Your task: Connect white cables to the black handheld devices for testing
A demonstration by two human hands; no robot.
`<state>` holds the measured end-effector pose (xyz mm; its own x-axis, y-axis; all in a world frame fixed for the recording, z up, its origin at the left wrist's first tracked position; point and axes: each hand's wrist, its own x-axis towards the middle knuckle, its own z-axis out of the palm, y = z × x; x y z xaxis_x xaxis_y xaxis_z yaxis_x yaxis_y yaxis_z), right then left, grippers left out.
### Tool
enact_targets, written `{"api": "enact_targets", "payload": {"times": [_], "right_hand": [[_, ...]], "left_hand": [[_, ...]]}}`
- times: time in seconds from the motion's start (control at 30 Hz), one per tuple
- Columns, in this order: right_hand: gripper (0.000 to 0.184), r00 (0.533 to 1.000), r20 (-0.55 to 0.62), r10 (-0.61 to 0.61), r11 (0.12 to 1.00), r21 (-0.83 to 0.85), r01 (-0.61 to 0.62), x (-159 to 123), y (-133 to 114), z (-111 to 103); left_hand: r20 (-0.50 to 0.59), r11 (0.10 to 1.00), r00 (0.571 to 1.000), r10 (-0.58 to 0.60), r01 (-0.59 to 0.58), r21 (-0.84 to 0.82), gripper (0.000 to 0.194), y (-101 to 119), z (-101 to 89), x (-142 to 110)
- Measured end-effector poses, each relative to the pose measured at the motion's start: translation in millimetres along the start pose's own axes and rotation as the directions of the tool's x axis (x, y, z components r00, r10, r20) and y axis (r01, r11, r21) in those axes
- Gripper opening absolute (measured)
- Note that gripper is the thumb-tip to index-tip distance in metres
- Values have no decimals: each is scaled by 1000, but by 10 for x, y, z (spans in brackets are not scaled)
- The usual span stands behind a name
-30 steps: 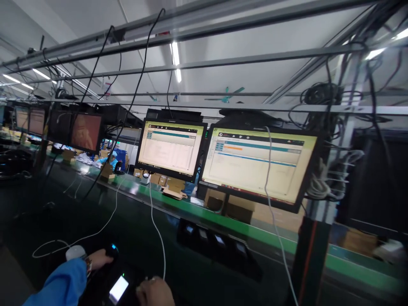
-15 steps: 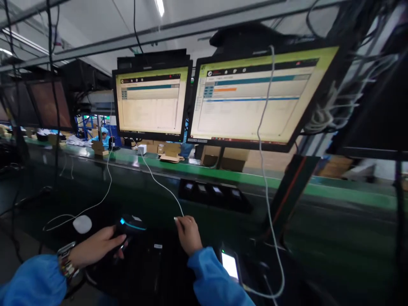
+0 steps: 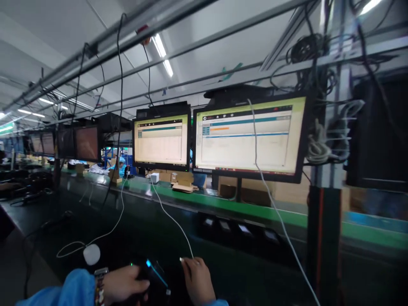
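My left hand (image 3: pixel 123 284), with a watch and beads at the wrist, is wrapped round a dark handheld scanner (image 3: pixel 158 275) with a glowing blue strip. Much of the scanner melts into the dark bench. My right hand (image 3: pixel 200 281) pinches a thin white cable (image 3: pixel 174 222) near its end; a small pale tip shows at the thumb. From there the cable runs up toward the left monitor (image 3: pixel 162 146). A white rounded puck-like piece (image 3: pixel 92 254) lies on the bench left of my hands, with another white cord looping beside it.
A right-hand monitor (image 3: pixel 242 148) is lit, and a loose cable (image 3: pixel 280 212) hangs in front of it. Several small devices sit in a dark rack (image 3: pixel 234 229) behind my right hand. Cardboard boxes (image 3: pixel 183 179) stand along the green conveyor (image 3: pixel 204 197). A dark post (image 3: pixel 323 238) rises at the right.
The view has tilted up and shifted, so hands and monitors appear lower. Both hands keep their holds on the scanner and cable. The lit phone-like device at lower right has left the view.
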<state>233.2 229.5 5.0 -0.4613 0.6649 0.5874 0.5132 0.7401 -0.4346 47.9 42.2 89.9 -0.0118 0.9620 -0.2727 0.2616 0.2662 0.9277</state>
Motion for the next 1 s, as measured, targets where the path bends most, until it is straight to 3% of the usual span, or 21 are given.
{"api": "enact_targets", "payload": {"times": [0.17, 0.37, 0.47, 0.6, 1.0], "right_hand": [[32, 999, -13, -34, 997, -66, 33, 3, 94, 77], [30, 985, -157, -74, 997, -20, 72, -23, 110, 185], [31, 988, -103, -115, 991, 51, 121, -29, 52, 175], [30, 995, -46, -93, 991, 94, 97, -35, -33, 104], [26, 996, -42, -77, 993, 90, 80, -42, -40, 102]], "left_hand": [[-9, 1000, 1000, -23, 23, -14, 82, 41, 20, 62], [-30, 999, 998, -47, 48, 10, 68, 42, 35, 138], [-36, 997, 998, -50, 52, 51, 65, 68, 31, 146], [-1, 993, 998, -60, 60, 99, 60, 107, 33, 139], [-21, 994, 998, -53, 55, 90, 56, 47, -10, 191]]}}
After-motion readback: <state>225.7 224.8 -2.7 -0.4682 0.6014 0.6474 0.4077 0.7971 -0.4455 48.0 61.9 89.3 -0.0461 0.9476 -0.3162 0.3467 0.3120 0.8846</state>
